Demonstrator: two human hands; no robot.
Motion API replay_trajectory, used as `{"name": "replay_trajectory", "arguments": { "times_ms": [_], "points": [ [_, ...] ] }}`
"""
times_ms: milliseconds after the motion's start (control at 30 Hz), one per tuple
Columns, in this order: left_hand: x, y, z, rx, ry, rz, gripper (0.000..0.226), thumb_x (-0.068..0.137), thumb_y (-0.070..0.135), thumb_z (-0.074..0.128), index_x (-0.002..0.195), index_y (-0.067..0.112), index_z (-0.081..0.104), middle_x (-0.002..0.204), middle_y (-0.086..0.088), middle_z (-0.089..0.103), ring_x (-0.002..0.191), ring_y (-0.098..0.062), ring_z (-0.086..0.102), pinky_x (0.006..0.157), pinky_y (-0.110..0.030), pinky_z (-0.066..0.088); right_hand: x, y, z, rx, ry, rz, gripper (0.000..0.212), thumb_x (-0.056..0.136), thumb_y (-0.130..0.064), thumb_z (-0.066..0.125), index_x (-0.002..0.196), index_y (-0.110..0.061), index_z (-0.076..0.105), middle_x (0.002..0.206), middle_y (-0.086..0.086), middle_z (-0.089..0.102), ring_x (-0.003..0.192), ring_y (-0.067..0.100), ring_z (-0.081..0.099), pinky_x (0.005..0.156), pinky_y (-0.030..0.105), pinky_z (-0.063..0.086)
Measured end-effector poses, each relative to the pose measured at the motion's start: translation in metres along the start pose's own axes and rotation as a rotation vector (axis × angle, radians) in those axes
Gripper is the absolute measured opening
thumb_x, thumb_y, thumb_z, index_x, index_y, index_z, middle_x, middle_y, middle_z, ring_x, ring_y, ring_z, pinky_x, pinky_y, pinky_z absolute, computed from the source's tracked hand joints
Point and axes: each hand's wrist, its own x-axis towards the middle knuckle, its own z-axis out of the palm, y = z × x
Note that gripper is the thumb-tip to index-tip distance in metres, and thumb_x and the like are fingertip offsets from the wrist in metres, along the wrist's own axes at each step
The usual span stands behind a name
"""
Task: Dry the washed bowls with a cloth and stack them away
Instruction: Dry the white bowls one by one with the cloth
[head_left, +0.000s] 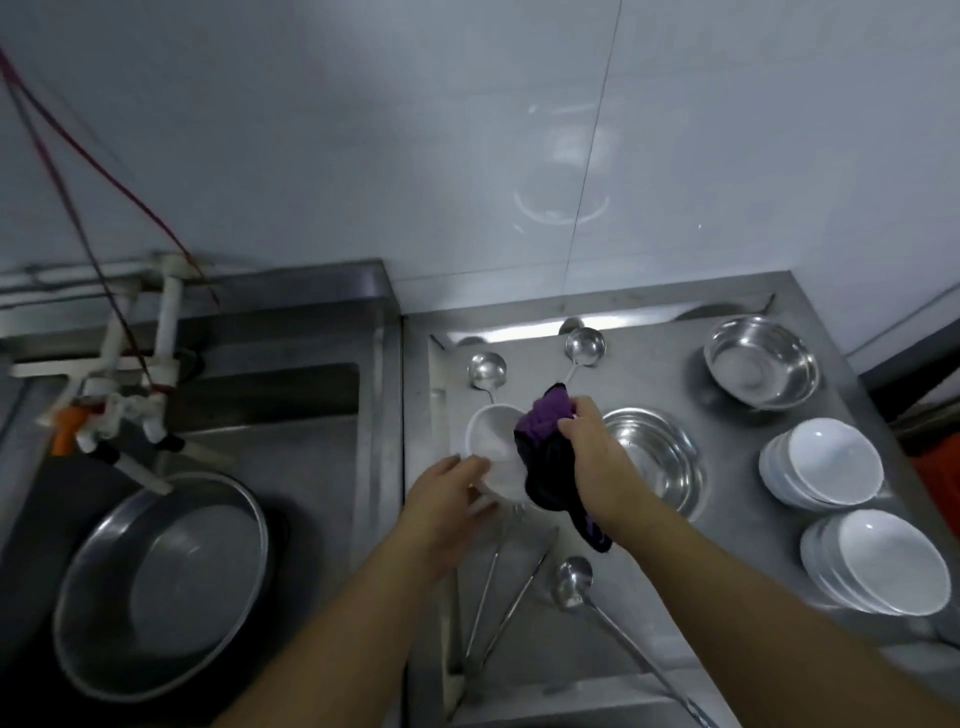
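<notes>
We see a white bowl (493, 441) held tilted above the steel desk (649, 597), near the centre of the view. It is plain, smooth and glossy, with a round rim and no pattern; motion blurs its lower edge. The left hand (447, 499), at 7 o'clock of the bowl, holds the near rim with curled fingers. The right hand (592, 457), at 3 o'clock of the bowl, grips a bunched cloth (545, 457) — purple in its upper folds, dark below — which touches the bowl's right side and trails down past the wrist.

At 3 o'clock of the hands, near the desk's right edge, two stacks of white bowls (821, 462) (878, 561) stand one behind the other, all of the same plain make. Just right of the right hand lies a steel bowl (660, 462); a second steel bowl (761, 369) sits at 1 o'clock. Two ladles (487, 370) (585, 347) lie at 12 o'clock of the held bowl, and a third ladle (571, 582) at 5 o'clock — its handle runs toward the lower right. At 9 o'clock, a sink (234, 395) holds a large steel basin (161, 582) below white taps (130, 410).

We can read no brand, label or writing on any item.
</notes>
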Motion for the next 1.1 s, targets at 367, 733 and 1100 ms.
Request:
{"name": "replay_trajectory", "arguments": {
  "times_ms": [367, 733, 1100],
  "points": [
    [-0.130, 0.013, 0.073, -0.096, -0.216, 0.273, 0.045, 0.099, 0.024, 0.066, 0.136, -0.002, 0.060, 0.136, -0.034, 0.062, 0.122, -0.052, 0.065, 0.111, -0.065, 0.049, -0.086, -0.052, -0.062, -0.307, -0.143, -0.483, 0.031, 0.097, -0.061, 0.045, 0.124, -0.076, 0.040, 0.115, -0.035, 0.064, 0.108, -0.007, 0.063, 0.081, 0.011, 0.050],
    [-0.189, -0.017, 0.110, -0.037, -0.391, 0.391, 0.095, 0.085, 0.069, 0.066, 0.160, 0.016, 0.040, 0.154, -0.020, 0.055, 0.144, -0.037, 0.053, 0.120, -0.053, 0.042, -0.138, -0.064, -0.104, 0.006, -0.292, -0.433, 0.041, 0.088, -0.045, 0.051, 0.108, -0.078, 0.061, 0.105, -0.037, 0.071, 0.099, -0.014, 0.065, 0.079, 0.002, 0.047],
    [-0.203, 0.017, 0.102, -0.211, -0.341, 0.435, 0.062, 0.092, 0.053, 0.065, 0.142, 0.016, 0.062, 0.133, -0.014, 0.073, 0.125, -0.031, 0.070, 0.112, -0.054, 0.051, -0.142, -0.103, -0.074, -0.486, -0.162, -0.626, 0.030, 0.108, -0.020, 0.046, 0.128, -0.038, 0.060, 0.108, -0.012, 0.070, 0.095, 0.008, 0.066, 0.084, 0.033, 0.056]
  ]
}}
